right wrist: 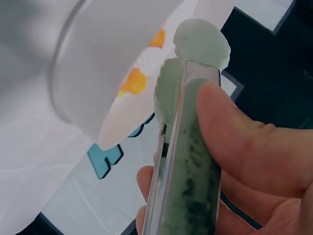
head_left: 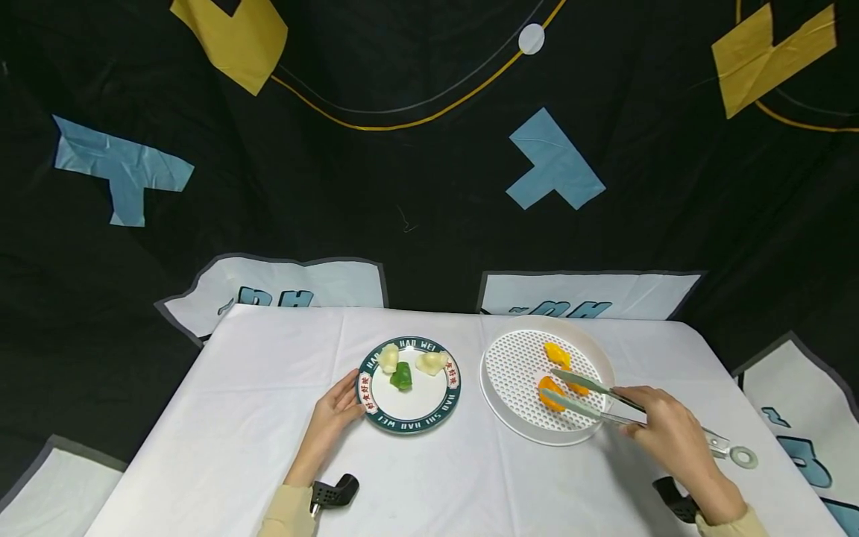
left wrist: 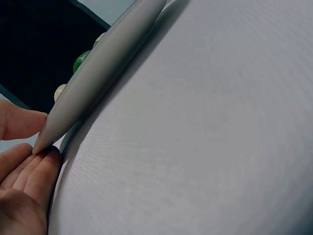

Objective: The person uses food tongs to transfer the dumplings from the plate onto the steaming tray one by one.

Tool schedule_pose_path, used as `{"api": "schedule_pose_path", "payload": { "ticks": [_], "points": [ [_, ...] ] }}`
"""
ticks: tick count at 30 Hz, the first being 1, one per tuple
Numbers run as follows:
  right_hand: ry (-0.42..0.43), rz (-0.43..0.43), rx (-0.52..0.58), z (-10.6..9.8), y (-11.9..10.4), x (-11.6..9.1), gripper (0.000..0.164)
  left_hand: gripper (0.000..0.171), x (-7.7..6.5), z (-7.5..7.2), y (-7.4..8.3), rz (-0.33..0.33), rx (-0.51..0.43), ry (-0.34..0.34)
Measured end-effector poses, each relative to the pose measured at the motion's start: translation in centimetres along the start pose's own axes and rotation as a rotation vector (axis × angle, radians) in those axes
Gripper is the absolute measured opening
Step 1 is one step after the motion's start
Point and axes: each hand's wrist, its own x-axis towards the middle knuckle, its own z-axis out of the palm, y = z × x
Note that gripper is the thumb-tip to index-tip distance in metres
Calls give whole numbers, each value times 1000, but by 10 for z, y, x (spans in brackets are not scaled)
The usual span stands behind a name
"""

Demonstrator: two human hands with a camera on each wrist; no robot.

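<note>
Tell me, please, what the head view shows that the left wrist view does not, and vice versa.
Only the head view shows the right hand holding tongs over a white dish with orange and yellow pieces, plus the lettered rim of the plate.

Only the left wrist view shows the plate's underside.

Both show the left hand gripping the plate, the green piece, pale pieces and white cloth.

The tongs (right wrist: 193, 147) look plastic and shiny metal, the plate (head_left: 409, 403) smooth, the tablecloth (head_left: 215, 418) matt fabric.
</note>
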Motion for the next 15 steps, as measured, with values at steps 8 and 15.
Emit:
{"api": "schedule_pose_path", "payload": {
  "ticks": [8, 15],
  "points": [
    [19, 1, 51, 3, -18, 4, 53, 67, -1, -1, 0, 14, 12, -4],
    [44, -44, 94, 10, -36, 15, 53, 67, -1, 0, 2, 3, 11, -7]
  ]
}}
